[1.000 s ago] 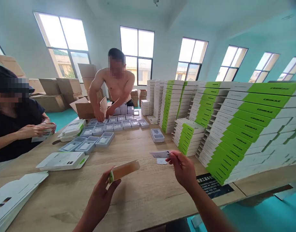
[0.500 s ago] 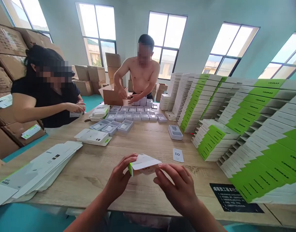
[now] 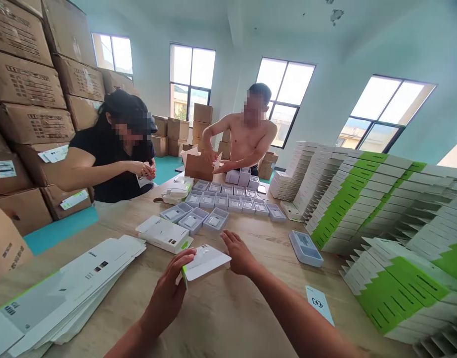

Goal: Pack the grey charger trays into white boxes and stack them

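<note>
A small white carton with a green edge (image 3: 208, 263) is tilted above the table, its end flap pointing right. My left hand (image 3: 172, 281) grips it at its left side, fingers on top. Just beyond its right end, my right hand (image 3: 238, 252) is stretched forward with straight fingers, holding nothing that I can see. Past those fingertips stands a pale plastic tray with a white item inside (image 3: 216, 219), beside another similar tray (image 3: 193, 220). A white box (image 3: 164, 232) lies left of these, behind my left hand.
Flattened cartons (image 3: 82, 283) lie at the left. Tall stacks of white and green boxes (image 3: 362, 194) line the right. A lone tray (image 3: 306, 248) and a white card (image 3: 319, 304) rest before them. Two people work across the wooden table (image 3: 213, 318); rows of trays (image 3: 234, 203) stand nearby.
My view has turned to the left. My right hand has left the carton's right end and reached forward toward the trays. My left hand still holds the carton.
</note>
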### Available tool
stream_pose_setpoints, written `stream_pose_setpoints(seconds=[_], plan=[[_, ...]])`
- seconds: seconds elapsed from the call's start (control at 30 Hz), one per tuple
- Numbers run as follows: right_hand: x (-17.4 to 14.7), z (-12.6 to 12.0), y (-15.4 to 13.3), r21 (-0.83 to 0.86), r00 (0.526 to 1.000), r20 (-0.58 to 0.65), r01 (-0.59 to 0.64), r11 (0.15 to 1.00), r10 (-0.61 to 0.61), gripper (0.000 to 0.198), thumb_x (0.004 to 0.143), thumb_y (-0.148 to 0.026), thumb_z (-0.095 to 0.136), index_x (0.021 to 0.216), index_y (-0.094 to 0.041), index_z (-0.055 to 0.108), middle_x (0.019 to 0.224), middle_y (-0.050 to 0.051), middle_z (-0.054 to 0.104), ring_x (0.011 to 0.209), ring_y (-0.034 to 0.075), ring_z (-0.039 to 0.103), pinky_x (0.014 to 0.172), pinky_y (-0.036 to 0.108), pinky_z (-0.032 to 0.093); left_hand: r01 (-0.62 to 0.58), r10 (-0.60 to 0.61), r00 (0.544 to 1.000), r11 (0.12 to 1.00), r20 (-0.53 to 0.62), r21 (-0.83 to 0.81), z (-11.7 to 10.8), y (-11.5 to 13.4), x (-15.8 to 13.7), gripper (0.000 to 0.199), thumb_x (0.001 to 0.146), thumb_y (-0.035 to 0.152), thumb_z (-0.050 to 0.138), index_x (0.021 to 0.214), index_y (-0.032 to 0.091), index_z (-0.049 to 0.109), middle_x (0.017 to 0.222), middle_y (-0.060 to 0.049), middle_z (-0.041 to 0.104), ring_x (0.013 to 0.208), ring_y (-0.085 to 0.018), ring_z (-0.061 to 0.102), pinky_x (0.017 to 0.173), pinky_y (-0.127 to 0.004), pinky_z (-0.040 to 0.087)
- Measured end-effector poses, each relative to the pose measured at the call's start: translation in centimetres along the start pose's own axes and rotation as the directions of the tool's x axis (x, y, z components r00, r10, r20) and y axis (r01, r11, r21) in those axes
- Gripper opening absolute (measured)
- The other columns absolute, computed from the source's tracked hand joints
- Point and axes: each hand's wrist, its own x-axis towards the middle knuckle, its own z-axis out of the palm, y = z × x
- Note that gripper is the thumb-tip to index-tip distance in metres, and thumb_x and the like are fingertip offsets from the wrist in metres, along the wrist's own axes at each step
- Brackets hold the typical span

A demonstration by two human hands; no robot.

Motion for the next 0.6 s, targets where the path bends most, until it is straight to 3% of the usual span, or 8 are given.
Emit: stream_pose_setpoints(seconds=[0.1,0.2,0.3,0.43,0.5,0.6], plan=[[6.1,0.2,-0.6,-0.063,0.998,0.045,-0.030,0.998,0.033,0.055,0.093,-0.025,0.058,0.147,-0.018,0.047,0.158,0.015,0.043,0.146,0.031,0.038,0.114,0.048,0.036,0.033,-0.032,0.999,0.999,-0.026,0.028,0.2,-0.6,-0.2,0.051,0.091,0.001,0.042,0.132,0.031,0.050,0.138,-0.008,0.062,0.133,-0.022,0.057,0.111,-0.041,0.048],[6.9,0.0,-1.5,-0.114,0.996,0.081,-0.037,0.993,0.047,0.039,0.097,-0.024,0.052,0.135,-0.014,0.058,0.140,0.018,0.060,0.135,0.032,0.050,0.111,0.051,0.036,0.076,-0.075,0.996,0.997,-0.044,0.029,0.3,-0.7,-0.1,0.055,0.087,0.000,0.043,0.132,0.031,0.050,0.138,-0.008,0.062,0.133,-0.021,0.057,0.111,-0.039,0.049],[3.3,-0.6,-2.0,-0.131,0.991,0.124,-0.023,0.991,0.039,0.035,0.096,-0.032,0.055,0.127,-0.018,0.065,0.132,0.018,0.065,0.130,0.033,0.052,0.112,0.050,0.031,0.125,-0.124,0.990,0.992,-0.061,0.015,0.3,-0.5,0.2,0.053,0.088,0.001,0.044,0.132,0.030,0.049,0.141,-0.008,0.060,0.135,-0.022,0.055,0.112,-0.042,0.046],[-3.2,-1.6,-1.2,-0.135,0.972,0.195,-0.104,0.985,0.130,0.077,0.079,-0.053,0.073,0.147,-0.027,0.049,0.159,0.017,0.040,0.145,0.042,0.035,0.111,0.062,0.030,0.111,-0.112,0.992,0.994,-0.053,-0.015,0.2,-0.3,0.5,0.047,0.091,0.004,0.044,0.132,0.028,0.048,0.139,-0.010,0.060,0.135,-0.022,0.054,0.113,-0.044,0.045],[-6.7,-1.5,-0.6,-0.130,0.949,0.235,-0.183,0.975,0.209,0.085,0.079,-0.050,0.072,0.154,-0.028,0.039,0.162,0.020,0.034,0.145,0.045,0.036,0.104,0.067,0.037,0.082,-0.082,0.996,0.997,-0.032,-0.016,0.0,-0.1,0.5,0.045,0.091,0.004,0.043,0.131,0.026,0.049,0.139,-0.012,0.060,0.135,-0.023,0.054,0.113,-0.045,0.045],[-12.4,-1.1,-0.2,-0.060,0.929,0.216,-0.296,0.953,0.301,0.077,0.083,-0.036,0.067,0.155,-0.032,0.039,0.161,0.017,0.037,0.143,0.042,0.041,0.102,0.066,0.042,0.029,-0.029,1.000,1.000,-0.002,0.002,-0.3,0.1,0.6,0.041,0.094,0.007,0.042,0.130,0.024,0.051,0.138,-0.014,0.060,0.134,-0.024,0.055,0.112,-0.046,0.046]])
